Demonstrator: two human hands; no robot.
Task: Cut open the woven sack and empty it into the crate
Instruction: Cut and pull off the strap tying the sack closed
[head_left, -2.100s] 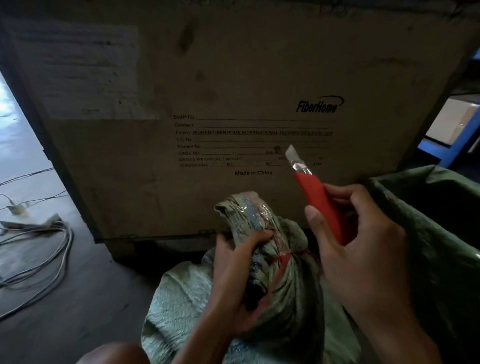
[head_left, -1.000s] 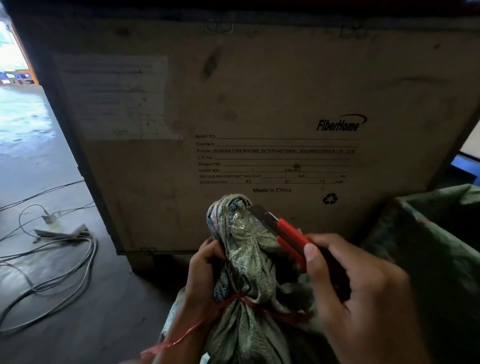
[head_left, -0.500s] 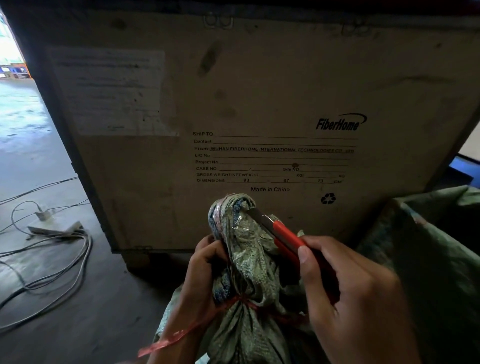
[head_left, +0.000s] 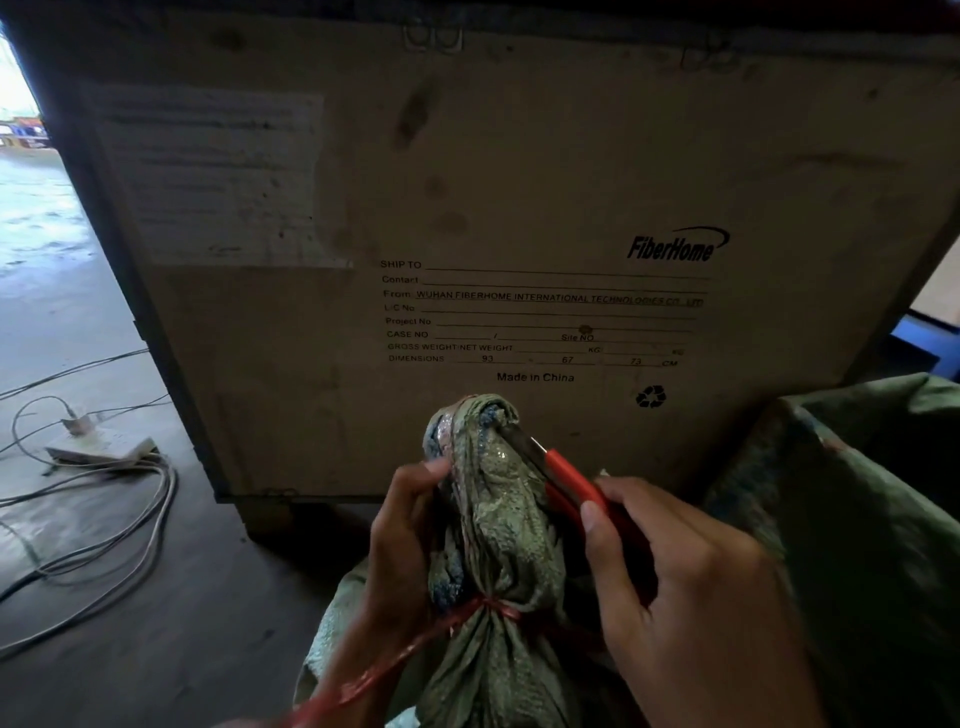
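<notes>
Because the woven sack (head_left: 493, 525) is bunched and knotted at its mouth, we hold it upright by the neck. Our left hand (head_left: 410, 540) curls round the gathered cloth above the red tie (head_left: 493, 608), so the bunch stands taut and steady for cutting. Our right hand (head_left: 675, 587) grips the utility knife (head_left: 571, 483) by its red handle, thumb on the near side. Its steel blade lies against the right side of the bunch near the top, away from our left fingers.

The sack stands near us at centre, just in front of the plywood crate (head_left: 519, 182). Its cloth is coarse grey-green woven plastic, crinkled into ropey folds with glossy glints. The tie is thin red plastic ribbon, pulled tight, with one tail trailing to the near left. We judge the weave may fray and snag the blade. The crate's face is flat and stained, printed in black. At right sags a green liner (head_left: 857, 519), and cables (head_left: 104, 493) loop on the floor at left.
</notes>
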